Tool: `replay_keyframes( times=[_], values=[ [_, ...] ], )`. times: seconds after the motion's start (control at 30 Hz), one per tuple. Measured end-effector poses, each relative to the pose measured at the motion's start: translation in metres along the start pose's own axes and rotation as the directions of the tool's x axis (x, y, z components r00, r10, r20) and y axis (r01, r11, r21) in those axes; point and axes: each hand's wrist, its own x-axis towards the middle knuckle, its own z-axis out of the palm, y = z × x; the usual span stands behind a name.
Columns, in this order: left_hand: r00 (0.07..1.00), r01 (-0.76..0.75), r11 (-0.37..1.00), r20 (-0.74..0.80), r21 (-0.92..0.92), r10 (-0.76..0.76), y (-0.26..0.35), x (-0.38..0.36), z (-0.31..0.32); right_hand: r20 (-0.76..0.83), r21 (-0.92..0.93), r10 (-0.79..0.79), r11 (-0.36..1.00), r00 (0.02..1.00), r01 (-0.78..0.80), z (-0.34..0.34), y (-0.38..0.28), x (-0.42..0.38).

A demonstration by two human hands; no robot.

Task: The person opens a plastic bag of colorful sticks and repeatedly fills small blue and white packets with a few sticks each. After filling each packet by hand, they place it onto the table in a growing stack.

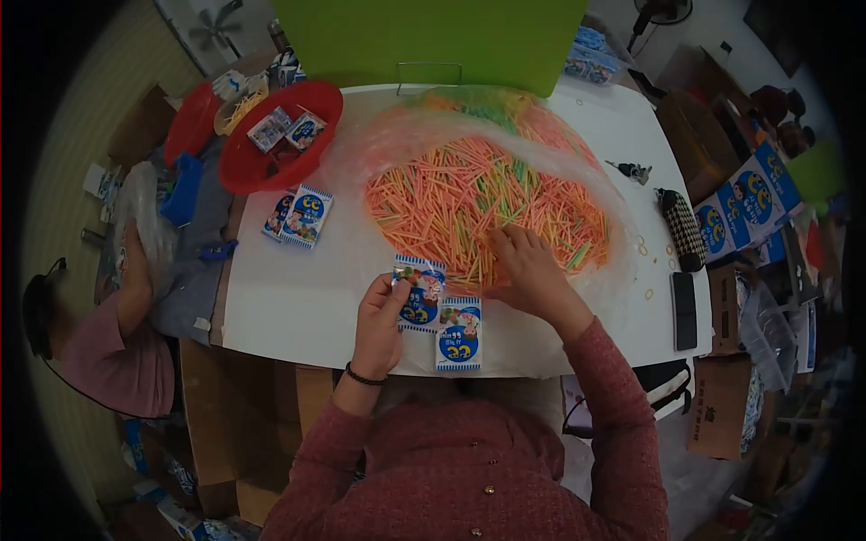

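My left hand (379,326) is closed on the upper left edge of a blue-and-white printed packet (419,302), pinching it between thumb and fingers. A second packet (459,335) of the same print lies flat on the table, just right of and below the held one. My right hand (530,270) rests at the near edge of a heap of thin pink, orange, yellow and green sticks (469,180). Its fingertips touch the sticks, and the thumb stands apart from the fingers. The heap lies on a large clear plastic bag (338,167), opened out around it.
Two more packets (305,216) lie at the left beside a red basin (236,162) holding several packets. A green panel (424,41) stands at the back. Keys (634,171), a checked pouch (680,230) and a phone (685,311) are at right. Another person (122,338) sits at left.
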Motion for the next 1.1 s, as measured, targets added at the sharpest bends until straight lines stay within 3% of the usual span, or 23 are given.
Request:
replay_keyframes(
  times=[0.1, 0.17, 0.2, 0.27, 0.47, 0.6, 0.7, 0.77, 0.9, 0.97, 1.1],
  values=[
    [0.999, -0.006, 0.998, -0.052, -0.062, 0.003, -0.002, 0.001, 0.012, -0.008, 0.005, 0.089, 0.996, 0.996, -0.089, 0.020, -0.011, 0.016],
    [0.996, 0.075, 0.995, -0.042, -0.060, -0.077, -0.003, -0.002, 0.018, -0.099, -0.138, 0.081, 0.986, 0.992, -0.094, 0.035, -0.014, 0.020],
    [0.996, 0.072, 0.995, -0.047, -0.063, -0.075, -0.009, -0.003, 0.017, -0.096, -0.137, 0.076, 0.987, 0.992, -0.089, 0.041, -0.014, 0.018],
    [0.994, 0.101, 0.995, -0.032, -0.014, -0.101, -0.025, 0.004, 0.007, -0.032, -0.364, 0.089, 0.927, 0.995, -0.095, 0.049, -0.014, 0.019],
    [0.987, 0.124, 0.991, 0.112, -0.041, -0.119, -0.027, 0.012, -0.007, -0.142, -0.246, -0.027, 0.969, 0.989, -0.009, 0.033, -0.005, 0.011],
    [0.981, 0.147, 0.983, 0.140, -0.107, -0.132, -0.025, 0.009, -0.007, -0.186, -0.397, -0.060, 0.917, 0.981, -0.019, 0.045, -0.012, 0.004],
    [0.977, 0.174, 0.976, 0.151, -0.134, -0.154, -0.027, 0.010, -0.013, -0.186, -0.283, 0.035, 0.955, 0.982, -0.088, 0.052, -0.005, 0.004],
    [0.967, 0.207, 0.964, 0.184, -0.165, -0.177, -0.028, 0.009, -0.017, -0.222, -0.014, 0.158, 0.986, 0.962, -0.165, 0.061, 0.010, 0.001],
    [0.958, 0.208, 0.968, 0.231, -0.137, -0.173, -0.030, 0.009, -0.019, -0.196, -0.013, 0.236, 0.970, 0.952, -0.243, 0.034, -0.005, 0.000],
    [0.950, 0.212, 0.973, 0.253, -0.094, -0.182, -0.027, 0.010, -0.019, -0.079, 0.220, 0.289, 0.938, 0.954, -0.266, 0.027, -0.008, 0.000],
    [0.933, 0.249, 0.967, 0.284, -0.060, -0.222, -0.020, 0.011, -0.021, -0.165, 0.216, 0.319, 0.935, 0.933, -0.281, 0.025, 0.001, -0.011]
  ],
)
